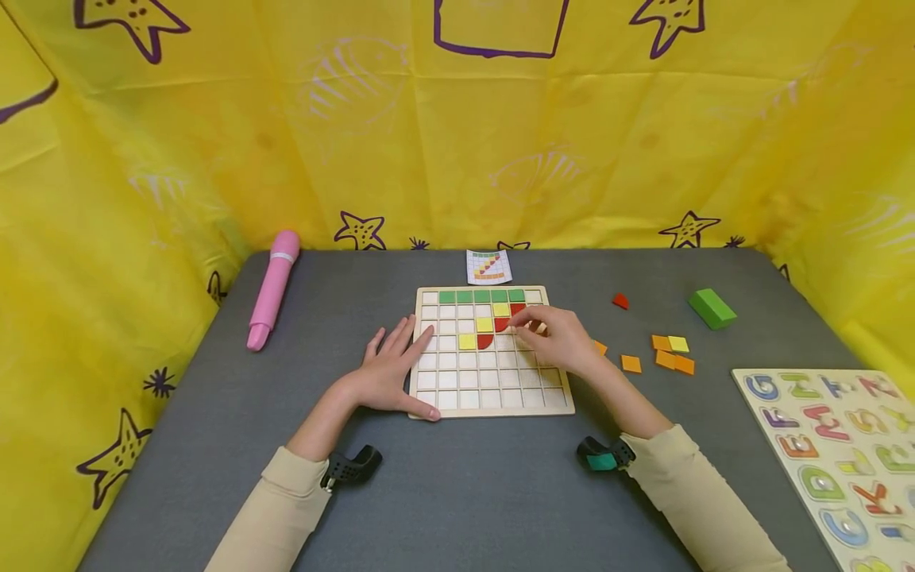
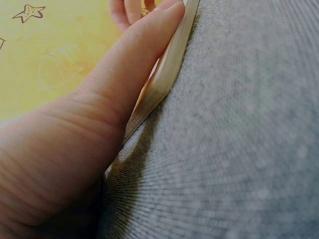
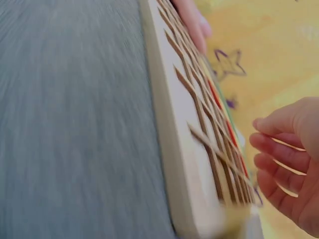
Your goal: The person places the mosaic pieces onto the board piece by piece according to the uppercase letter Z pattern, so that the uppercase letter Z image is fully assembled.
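A square wooden grid board (image 1: 489, 382) lies on the table, with a row of green tiles (image 1: 482, 296) near its far edge. Below them, yellow square tiles (image 1: 484, 324) and red rounded tiles (image 1: 485, 342) step diagonally down to the left. My left hand (image 1: 386, 373) rests with spread fingers on the board's left edge, its thumb at the near left corner. Over the board's right half, my right hand (image 1: 554, 340) has its fingertips beside the middle red tile. In the right wrist view the bent fingers (image 3: 281, 149) show nothing between them.
A small pattern card (image 1: 489, 268) lies behind the board. To the right are loose orange tiles (image 1: 631, 364), a yellow tile (image 1: 678, 344), a red piece (image 1: 620, 301) and a green block (image 1: 712, 308). A letter puzzle board (image 1: 832, 469) sits near right; a pink marker-shaped object (image 1: 274, 290) lies left.
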The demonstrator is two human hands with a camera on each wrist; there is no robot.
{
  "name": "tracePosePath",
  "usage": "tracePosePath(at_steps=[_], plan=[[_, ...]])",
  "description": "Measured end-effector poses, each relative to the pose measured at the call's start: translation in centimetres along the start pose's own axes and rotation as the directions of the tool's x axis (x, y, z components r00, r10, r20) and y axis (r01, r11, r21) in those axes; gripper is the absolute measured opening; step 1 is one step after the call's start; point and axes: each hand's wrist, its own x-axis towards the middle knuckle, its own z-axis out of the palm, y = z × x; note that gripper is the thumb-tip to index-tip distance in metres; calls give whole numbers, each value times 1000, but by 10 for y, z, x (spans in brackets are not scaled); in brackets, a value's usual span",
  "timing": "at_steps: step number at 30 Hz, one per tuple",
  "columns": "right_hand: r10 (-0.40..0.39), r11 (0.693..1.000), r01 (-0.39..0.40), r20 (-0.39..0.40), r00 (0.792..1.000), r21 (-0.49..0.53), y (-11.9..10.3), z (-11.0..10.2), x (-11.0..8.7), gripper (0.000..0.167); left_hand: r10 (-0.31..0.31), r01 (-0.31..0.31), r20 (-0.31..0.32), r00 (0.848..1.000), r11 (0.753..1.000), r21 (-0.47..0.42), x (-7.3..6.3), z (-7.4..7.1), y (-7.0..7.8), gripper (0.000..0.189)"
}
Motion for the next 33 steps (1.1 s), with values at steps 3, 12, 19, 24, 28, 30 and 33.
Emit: tracePosePath(at_steps=[3,12,19,24,28,30,33], plan=[[49,998,-51,-42,998,-39,15,-15,-7,13,3,-3,1,1000,1000,-6,1,0,0,128],[154,965,-176,-124,980,-194,66,-60,-18,34,7,-7,-9,1000,1000,-13,1,2,-3,128],[203,933,-209,-50,978,-292,88,-76,-18,51,-4,5,4,1000,1000,-13,0,1,-1,128],[199,928,-211,-70,977,-306,88,-76,-20,36,-7,7,4,1000,1000,-14,1,1,0,128],[201,940,-218,-93,975,-262,83,-72,-21,26,-11,11,6,1000,1000,-12,1,1,-1,128],[213,946,-229,-94,973,-231,81,-70,-22,26,-10,11,6,1000,1000,-11,1,1,-1,128],[228,951,-242,-89,970,-193,79,-68,-22,28,-8,8,6,1000,1000,-8,1,1,-1,128]])
